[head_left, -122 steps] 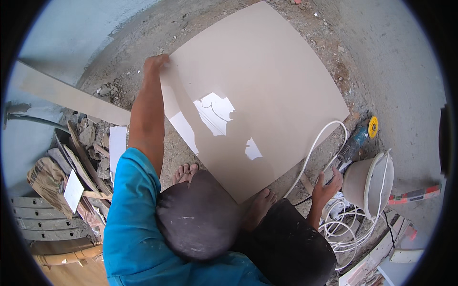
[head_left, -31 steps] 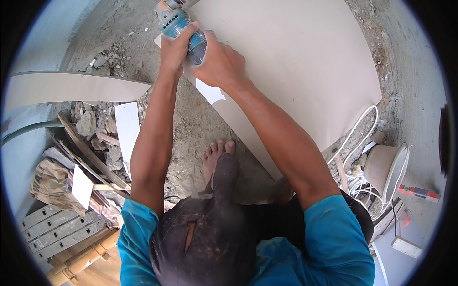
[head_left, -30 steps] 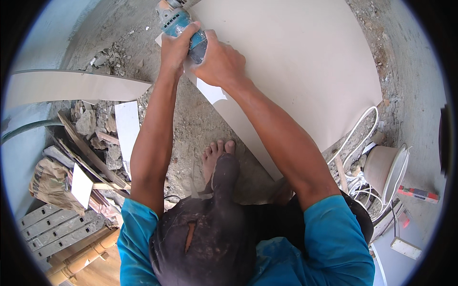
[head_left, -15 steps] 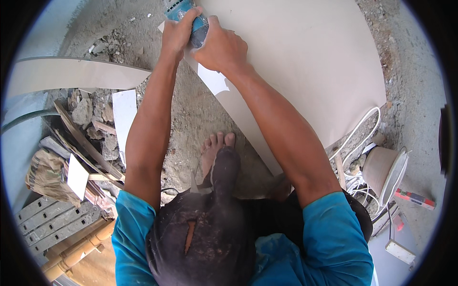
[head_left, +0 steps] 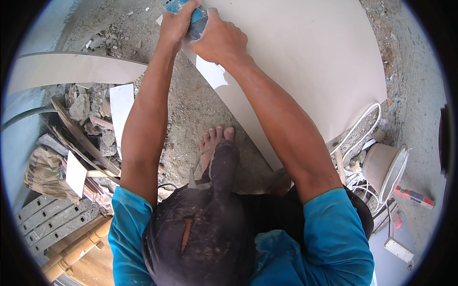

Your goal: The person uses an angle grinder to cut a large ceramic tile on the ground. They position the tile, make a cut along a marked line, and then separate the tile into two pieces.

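The left hand (head_left: 173, 25) and right hand (head_left: 222, 39) wrap round a blue grinder (head_left: 198, 25) (its front out of view) between eleven and twelve o'clock, at the edge of a beige panel (head_left: 310, 57).

Grinder (head_left: 197, 20) and Panel (head_left: 305, 62): Position

Grinder: blue body, dark rear end. Hand-held at the panel's left edge, tilted diagonally, rear end toward lower right; front end outside the view.

Panel: large, flat, smooth, beige. Lies obliquely on the rough floor (head_left: 191, 107); bright reflection at the left edge; far portion outside the view.
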Demonstrator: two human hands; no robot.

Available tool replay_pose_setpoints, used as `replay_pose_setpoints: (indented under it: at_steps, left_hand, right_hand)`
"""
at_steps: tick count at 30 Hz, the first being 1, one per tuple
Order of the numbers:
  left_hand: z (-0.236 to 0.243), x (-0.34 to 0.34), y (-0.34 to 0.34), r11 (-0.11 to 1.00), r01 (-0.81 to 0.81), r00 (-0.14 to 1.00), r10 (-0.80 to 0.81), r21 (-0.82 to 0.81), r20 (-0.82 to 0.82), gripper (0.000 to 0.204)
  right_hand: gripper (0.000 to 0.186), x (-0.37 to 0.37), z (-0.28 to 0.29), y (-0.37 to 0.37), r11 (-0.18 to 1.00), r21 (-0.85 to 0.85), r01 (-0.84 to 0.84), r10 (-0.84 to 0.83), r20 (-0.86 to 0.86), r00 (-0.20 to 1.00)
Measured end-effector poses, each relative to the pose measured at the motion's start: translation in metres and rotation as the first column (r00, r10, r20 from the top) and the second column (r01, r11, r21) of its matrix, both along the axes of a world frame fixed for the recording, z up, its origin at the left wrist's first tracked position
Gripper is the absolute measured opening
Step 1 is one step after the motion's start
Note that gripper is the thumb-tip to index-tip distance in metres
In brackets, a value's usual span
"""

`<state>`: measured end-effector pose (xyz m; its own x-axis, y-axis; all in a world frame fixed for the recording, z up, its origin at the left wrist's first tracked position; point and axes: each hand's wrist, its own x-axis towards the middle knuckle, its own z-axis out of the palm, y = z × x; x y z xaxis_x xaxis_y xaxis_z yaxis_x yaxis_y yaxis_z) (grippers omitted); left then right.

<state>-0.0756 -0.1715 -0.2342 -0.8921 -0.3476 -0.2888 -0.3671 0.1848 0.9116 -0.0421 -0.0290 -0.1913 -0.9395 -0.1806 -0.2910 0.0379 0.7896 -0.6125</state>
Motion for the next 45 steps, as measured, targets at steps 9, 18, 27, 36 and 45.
replay_pose_setpoints:
  at_steps: [9, 18, 27, 36, 45]
  left_hand:
    - [-0.003, -0.001, -0.002, 0.999, -0.011, 1.0, 0.01, 0.044, 0.021, 0.066]
    - [-0.006, -0.003, -0.004, 1.0, 0.0, 1.0, 0.0, 0.029, 0.008, 0.067]
    - [0.012, 0.001, 0.003, 1.0, -0.007, 1.0, 0.007, -0.008, 0.027, 0.075]
    - [-0.005, -0.005, -0.005, 0.999, -0.013, 1.0, 0.012, 0.047, 0.02, 0.07]
    - [-0.004, -0.008, -0.008, 0.998, 0.027, 1.0, -0.028, 0.049, 0.003, 0.065]
  right_hand:
    - [0.068, -0.001, -0.003, -0.001, 1.0, 0.015, -0.004, 0.004, 0.001, 1.0]
    - [0.067, -0.003, 0.005, 0.0, 0.999, -0.026, -0.02, 0.023, 0.118, 0.993]
    - [0.07, -0.003, 0.006, 0.002, 0.998, -0.069, 0.005, 0.0, 0.079, 0.997]
    - [0.071, -0.003, 0.003, 0.001, 0.998, -0.061, 0.009, -0.003, 0.087, 0.996]
    - [0.07, -0.003, 0.004, -0.002, 0.997, -0.075, 0.03, -0.023, 0.097, 0.995]
